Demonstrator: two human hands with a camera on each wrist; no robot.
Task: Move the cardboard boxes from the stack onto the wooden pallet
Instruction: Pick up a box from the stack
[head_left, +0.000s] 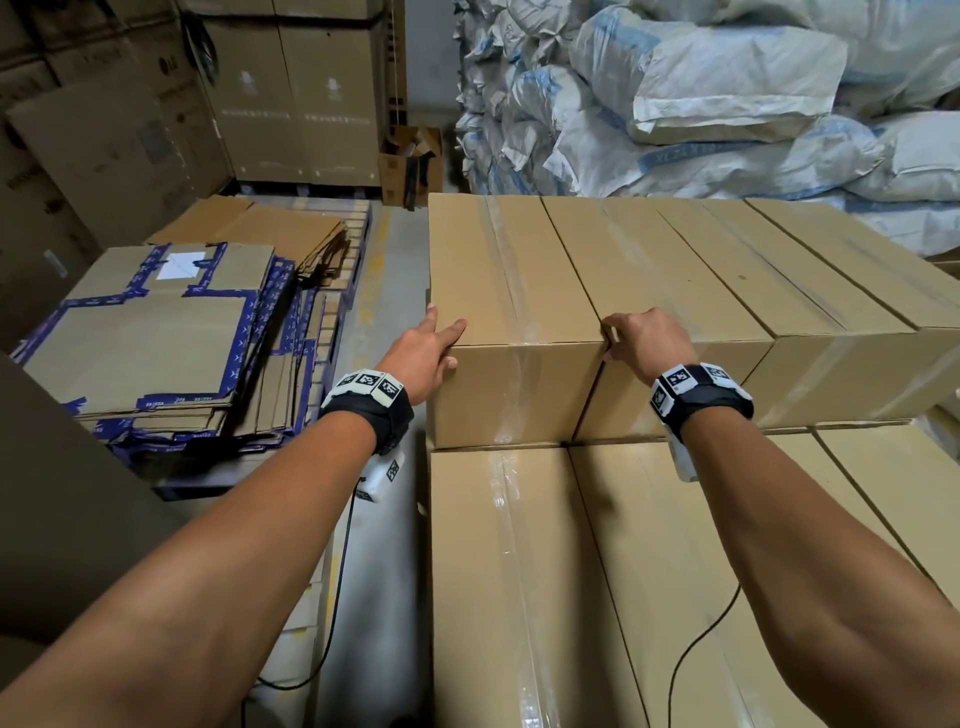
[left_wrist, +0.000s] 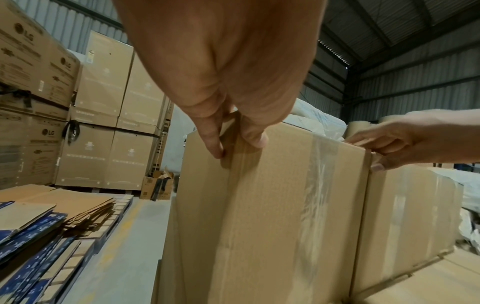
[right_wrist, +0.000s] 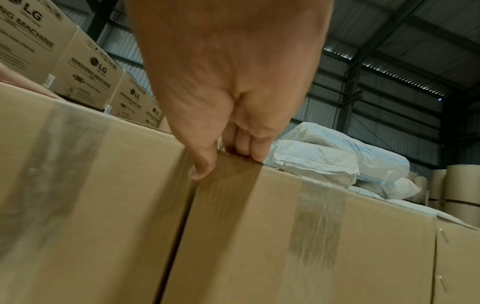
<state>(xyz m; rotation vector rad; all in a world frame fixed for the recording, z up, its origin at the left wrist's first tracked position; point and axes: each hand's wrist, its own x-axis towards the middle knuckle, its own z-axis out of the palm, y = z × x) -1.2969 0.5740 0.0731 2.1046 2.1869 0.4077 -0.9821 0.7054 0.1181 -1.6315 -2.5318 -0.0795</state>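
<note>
Head view, left to right: flattened cartons (head_left: 140, 343) with blue print are lying at 9 o'clock on a low platform, large printed cartons (head_left: 291, 98) are standing at 11 o'clock, white sacks (head_left: 727, 104) are piling up at 1 o'clock.

Left hand (head_left: 421, 358) is sitting at the near left top corner of the cardboard box (head_left: 514, 312), the leftmost one in the upper row of the stack (head_left: 675, 571). Fingers are lying fairly straight, index along the top edge, thumb going down the near face; the left wrist view is showing two fingers (left_wrist: 213, 142) pressing the left side and front near the corner, so it's resting on the box, not wrapping it.

Right hand (head_left: 644, 343) is sitting at the box's near right top corner, at 3 o'clock from the left hand. Fingers are curling down into the seam between this box and the neighbouring box (head_left: 675, 322), thumb (right_wrist: 202, 164) pressing the front edge, so it's gripping that corner.

Fingertips inside the seam are being hidden. Box is sitting level on the lower layer, touching its neighbour. Wooden pallet isn't showing clearly anywhere; right wrist view is blurring heavily
</note>
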